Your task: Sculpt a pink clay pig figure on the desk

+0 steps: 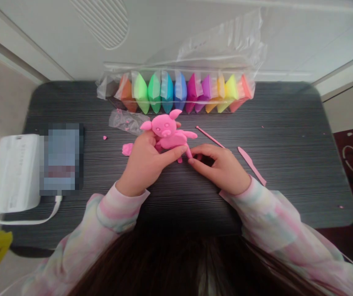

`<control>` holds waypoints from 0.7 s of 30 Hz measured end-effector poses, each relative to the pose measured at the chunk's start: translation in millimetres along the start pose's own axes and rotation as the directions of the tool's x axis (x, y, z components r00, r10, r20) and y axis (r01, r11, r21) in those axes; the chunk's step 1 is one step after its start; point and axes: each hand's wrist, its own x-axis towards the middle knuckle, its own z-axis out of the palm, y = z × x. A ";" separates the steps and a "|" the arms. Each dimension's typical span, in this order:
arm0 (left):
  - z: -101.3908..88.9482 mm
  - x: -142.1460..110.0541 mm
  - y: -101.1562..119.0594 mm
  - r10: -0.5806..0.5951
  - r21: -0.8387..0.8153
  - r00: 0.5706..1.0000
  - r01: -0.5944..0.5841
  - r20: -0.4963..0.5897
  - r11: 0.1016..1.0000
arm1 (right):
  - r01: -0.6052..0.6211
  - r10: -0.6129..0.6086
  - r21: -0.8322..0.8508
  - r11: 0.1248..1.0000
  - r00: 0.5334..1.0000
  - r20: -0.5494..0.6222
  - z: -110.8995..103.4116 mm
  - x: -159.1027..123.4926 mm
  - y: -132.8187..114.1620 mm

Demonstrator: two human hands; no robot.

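Note:
A pink clay pig (172, 141) with two ears, a snout, arms and legs is held just above the dark table. My left hand (147, 160) is closed around its body, thumb across the lower belly. With thumb and fingers my right hand (218, 164) pinches the end of one leg. A thin pink modelling stick (208, 136) lies behind my right hand, partly covered by it. To the right rests a pink plastic clay knife (251, 165). A lump of pink clay (127, 149) sits just left of my left hand, near a crumpled clear wrapper (130, 121).
Along the table's (293, 164) back edge stands a clear bag (225, 49) with several coloured clay packets (167, 92). At the left, a phone (61, 158) is cabled to a white power bank (16, 172). Small pink clay crumbs (104, 137) are scattered about.

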 end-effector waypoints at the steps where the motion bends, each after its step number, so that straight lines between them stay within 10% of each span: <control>1: 0.0 -0.5 -1.0 -0.014 -0.032 1.000 0.014 -0.017 0.999 | -0.025 0.025 0.021 0.999 1.000 0.002 0.1 -0.2 -0.3; 8: 1.5 -4.3 -0.9 -0.022 -0.262 0.994 -0.005 -0.103 0.965 | -0.219 0.236 0.450 0.866 0.971 0.019 -0.5 0.5 -1.7; 21: 8.2 -6.7 -0.8 0.016 -0.319 0.982 -0.075 -0.186 0.945 | -0.168 0.229 0.522 0.836 0.972 -0.054 2.7 2.7 -0.1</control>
